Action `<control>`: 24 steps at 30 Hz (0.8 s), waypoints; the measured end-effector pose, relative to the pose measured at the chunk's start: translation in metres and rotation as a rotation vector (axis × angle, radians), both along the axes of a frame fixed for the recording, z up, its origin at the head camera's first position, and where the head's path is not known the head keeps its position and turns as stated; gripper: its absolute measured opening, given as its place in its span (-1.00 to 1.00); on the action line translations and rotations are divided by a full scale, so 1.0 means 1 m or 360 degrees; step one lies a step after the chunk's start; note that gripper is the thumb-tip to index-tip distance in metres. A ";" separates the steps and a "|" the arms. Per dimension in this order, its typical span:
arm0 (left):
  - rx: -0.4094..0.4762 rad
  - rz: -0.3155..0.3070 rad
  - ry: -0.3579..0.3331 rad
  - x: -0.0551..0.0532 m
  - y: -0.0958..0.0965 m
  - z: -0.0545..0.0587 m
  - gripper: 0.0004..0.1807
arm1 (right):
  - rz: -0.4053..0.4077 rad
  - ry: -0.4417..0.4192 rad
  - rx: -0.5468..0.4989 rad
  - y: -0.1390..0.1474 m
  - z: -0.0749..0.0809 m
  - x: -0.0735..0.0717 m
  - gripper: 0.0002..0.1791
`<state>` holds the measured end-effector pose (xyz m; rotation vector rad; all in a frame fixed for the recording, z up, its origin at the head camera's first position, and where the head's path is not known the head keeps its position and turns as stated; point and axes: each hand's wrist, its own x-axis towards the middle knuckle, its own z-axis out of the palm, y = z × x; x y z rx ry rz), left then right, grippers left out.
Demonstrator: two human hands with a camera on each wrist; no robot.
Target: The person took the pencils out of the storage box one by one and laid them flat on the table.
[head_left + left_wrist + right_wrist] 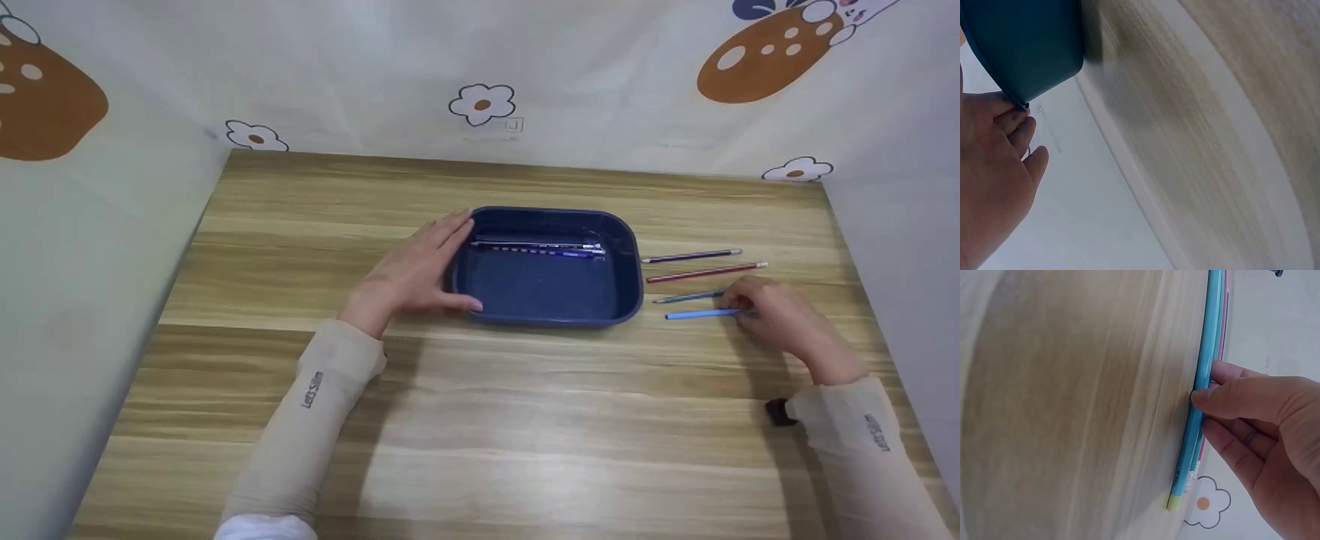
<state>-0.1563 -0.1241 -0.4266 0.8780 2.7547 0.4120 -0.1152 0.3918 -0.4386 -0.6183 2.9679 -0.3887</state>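
A dark blue rectangular container [551, 321] stands on the table, and two pencils [536, 249] lie inside along its far side. With fingers and thumb spread wide, my left hand [412, 274] rests against the container's left end. The fingertips touch its far left corner, and the thumb lies over the near left rim. My right hand [780, 319] pinches a light blue pen [1199, 382] with a yellow-green end, between thumb and fingers. Just beyond it, a teal pencil [686, 297] is partly hidden by this hand. A red pencil [705, 272] and a dark purple pencil [694, 256] lie farther back.
The wood-grain table [487, 420] meets a pale patterned sheet [360, 82] at the back, with pale walls [892, 247] on both sides. The loose pencils lie side by side, close to the container's right end.
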 end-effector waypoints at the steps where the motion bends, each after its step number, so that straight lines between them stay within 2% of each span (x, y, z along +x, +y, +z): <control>1: -0.0005 -0.0002 -0.0002 0.000 0.000 0.000 0.38 | -0.0001 0.0001 -0.0004 0.000 0.001 0.000 -0.82; 12: -0.0029 -0.0010 0.0009 -0.001 0.000 0.001 0.38 | 0.0023 0.0076 -0.0092 -0.008 0.013 0.002 -0.78; 18: 0.0022 -0.0021 0.0047 0.000 0.000 0.000 0.36 | 0.0078 0.0246 -0.0196 -0.016 0.014 0.003 -0.74; 24: 0.0011 -0.0020 0.0044 0.000 0.000 0.000 0.36 | 0.0037 0.0197 -0.0335 -0.023 0.021 0.005 -0.69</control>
